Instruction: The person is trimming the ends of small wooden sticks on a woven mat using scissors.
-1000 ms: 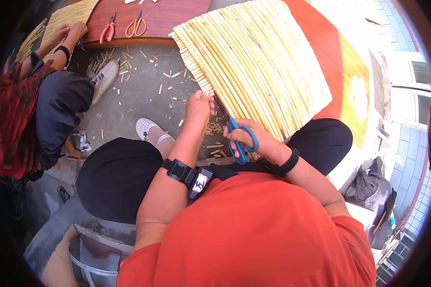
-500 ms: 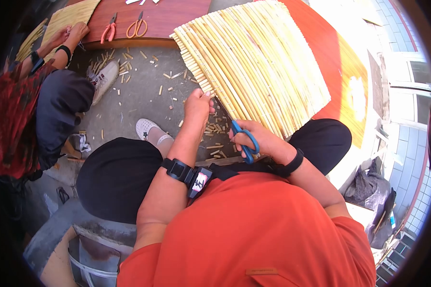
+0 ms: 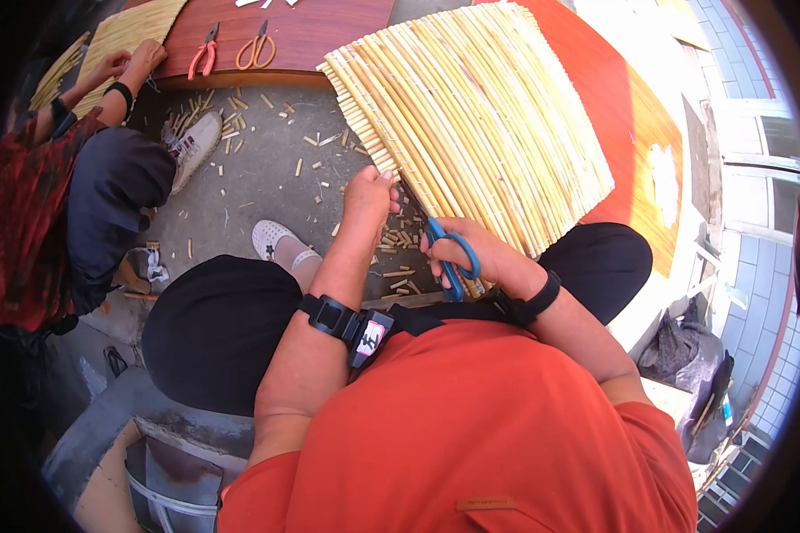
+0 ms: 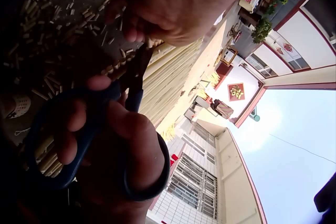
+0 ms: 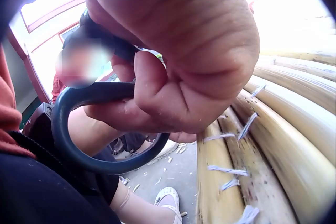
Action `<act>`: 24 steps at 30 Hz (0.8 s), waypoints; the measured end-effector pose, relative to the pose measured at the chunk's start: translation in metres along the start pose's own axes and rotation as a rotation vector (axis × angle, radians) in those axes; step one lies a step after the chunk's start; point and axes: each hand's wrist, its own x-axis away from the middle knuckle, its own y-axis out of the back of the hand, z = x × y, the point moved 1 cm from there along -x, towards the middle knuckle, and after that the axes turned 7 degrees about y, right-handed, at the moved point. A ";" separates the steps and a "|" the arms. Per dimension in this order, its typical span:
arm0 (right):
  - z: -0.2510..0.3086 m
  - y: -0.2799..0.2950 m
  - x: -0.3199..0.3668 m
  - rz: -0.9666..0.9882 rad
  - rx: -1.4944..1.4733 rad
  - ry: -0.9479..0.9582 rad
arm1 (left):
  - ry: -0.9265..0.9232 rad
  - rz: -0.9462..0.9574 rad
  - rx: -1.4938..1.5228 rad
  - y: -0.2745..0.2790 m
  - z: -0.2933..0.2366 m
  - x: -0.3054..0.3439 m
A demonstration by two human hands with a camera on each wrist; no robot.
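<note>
A mat of straw-coloured reed stalks (image 3: 484, 115), stitched with white thread, lies over the table edge and slopes toward the person's lap. At its near left edge the left hand (image 3: 369, 200) pinches a stalk's end between thumb and fingers. The right hand (image 3: 484, 253) grips blue-handled scissors (image 3: 474, 263), its fingers through the loops. Their dark blades (image 4: 139, 66) run along the mat's edge toward the left fingertips in the left wrist view. In the right wrist view, white thread stitches (image 5: 227, 170) show on the stalks beside the right hand.
Short cut stalk pieces (image 3: 400, 238) litter the concrete floor. Red-handled pliers (image 3: 203, 60) and orange-handled scissors (image 3: 256, 53) lie on a red-brown table (image 3: 302, 40). At the left, another person's hands (image 3: 129, 67) work at a second mat (image 3: 142, 25).
The scissors' handles came closer together half a second ago and are now spread apart again. The right hand shifted slightly with them. The left hand stays at the mat's edge.
</note>
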 end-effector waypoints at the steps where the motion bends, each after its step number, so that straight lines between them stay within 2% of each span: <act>1: 0.000 -0.001 0.000 0.001 0.000 -0.001 | 0.001 -0.002 0.005 0.000 0.000 0.000; 7: -0.003 -0.008 0.002 -0.075 -0.022 -0.002 | 0.009 -0.006 0.023 -0.001 0.003 -0.004; 12: -0.006 -0.007 0.004 -0.122 0.123 0.046 | 0.017 -0.013 0.014 -0.001 0.001 -0.001; 16: 0.004 -0.005 0.007 -0.133 0.180 0.007 | 0.018 0.015 0.032 0.002 0.000 -0.001; 21: 0.005 0.002 0.013 0.007 0.027 -0.030 | 0.021 0.023 0.024 0.003 0.000 -0.001; 24: 0.005 0.004 0.015 0.019 0.027 -0.065 | 0.016 0.023 -0.020 0.002 0.000 -0.003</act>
